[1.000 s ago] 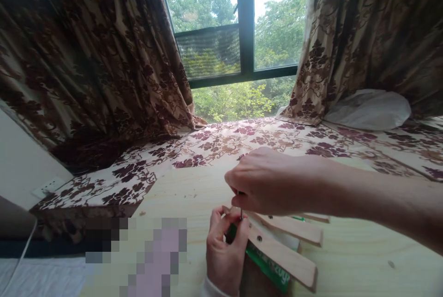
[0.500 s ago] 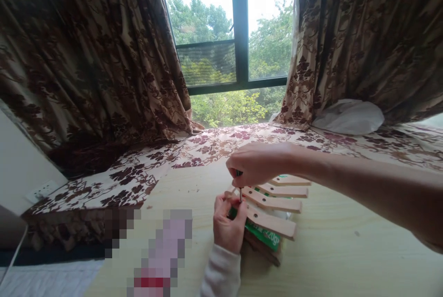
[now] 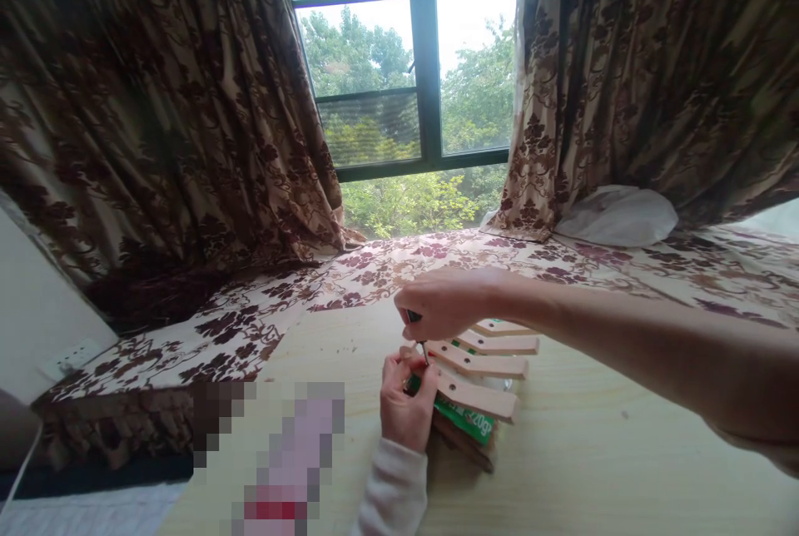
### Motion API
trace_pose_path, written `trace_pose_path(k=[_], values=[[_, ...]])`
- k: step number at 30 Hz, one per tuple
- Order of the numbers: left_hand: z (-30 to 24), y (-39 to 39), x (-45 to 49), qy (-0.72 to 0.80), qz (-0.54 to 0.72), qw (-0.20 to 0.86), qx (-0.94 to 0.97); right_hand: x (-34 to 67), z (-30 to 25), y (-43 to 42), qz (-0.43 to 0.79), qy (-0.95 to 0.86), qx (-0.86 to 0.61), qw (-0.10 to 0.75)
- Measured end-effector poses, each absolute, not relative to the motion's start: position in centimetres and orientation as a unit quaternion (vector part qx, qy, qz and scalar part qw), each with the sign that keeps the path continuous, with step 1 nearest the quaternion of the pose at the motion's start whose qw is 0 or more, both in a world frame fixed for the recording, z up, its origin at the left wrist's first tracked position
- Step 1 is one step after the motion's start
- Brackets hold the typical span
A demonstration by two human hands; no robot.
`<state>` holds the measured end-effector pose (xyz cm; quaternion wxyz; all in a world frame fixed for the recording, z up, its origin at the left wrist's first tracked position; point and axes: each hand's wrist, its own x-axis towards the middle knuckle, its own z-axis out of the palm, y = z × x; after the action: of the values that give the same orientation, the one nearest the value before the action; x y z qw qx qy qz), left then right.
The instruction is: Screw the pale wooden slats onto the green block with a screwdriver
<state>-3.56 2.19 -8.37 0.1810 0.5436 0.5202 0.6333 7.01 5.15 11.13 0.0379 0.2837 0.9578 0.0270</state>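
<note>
head view: near the middle of the frame, we see the right hand [image 3: 446, 303] curled narrow around the dark handle of a screwdriver [image 3: 413, 315]; its slim shaft slants down toward the left hand [image 3: 405, 407], just below, and we judge that this high grip lets the wrist turn and press from above; the left hand's fingers are drawn in close around the shaft's lower end, perhaps to guide the tip and keep the work from twisting; whether they pinch wood or something smaller we cannot tell, nor can we see what the tip meets; the nearest wooden strip [image 3: 482, 399] runs from the left fingers toward the lower right, with more wooden strips [image 3: 505, 344] stacked behind it up the frame, dark spots on their faces looking like screw heads or holes; a green packet [image 3: 471, 422] shows beneath the nearest strip, above a brown piece [image 3: 465, 443] at lower centre, which probably serves as a base; all this sits on a pale tabletop [image 3: 612, 461], seemingly chosen for its flat, firm support; the window [image 3: 429, 103] at upper centre lights the work from the front.
</note>
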Motion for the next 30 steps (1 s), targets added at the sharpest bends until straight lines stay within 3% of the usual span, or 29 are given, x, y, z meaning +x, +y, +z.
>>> trace_pose_path(k=[10, 30], values=[[-8.6, 2.4, -3.5, 0.513, 0.645, 0.184, 0.535, 7.6, 11.3, 6.0, -0.055, 0.965, 0.25, 0.059], [-8.5, 2.4, -3.6, 0.515, 0.641, 0.192, 0.535, 7.7, 11.2, 6.2, -0.033, 0.958, 0.28, 0.049]])
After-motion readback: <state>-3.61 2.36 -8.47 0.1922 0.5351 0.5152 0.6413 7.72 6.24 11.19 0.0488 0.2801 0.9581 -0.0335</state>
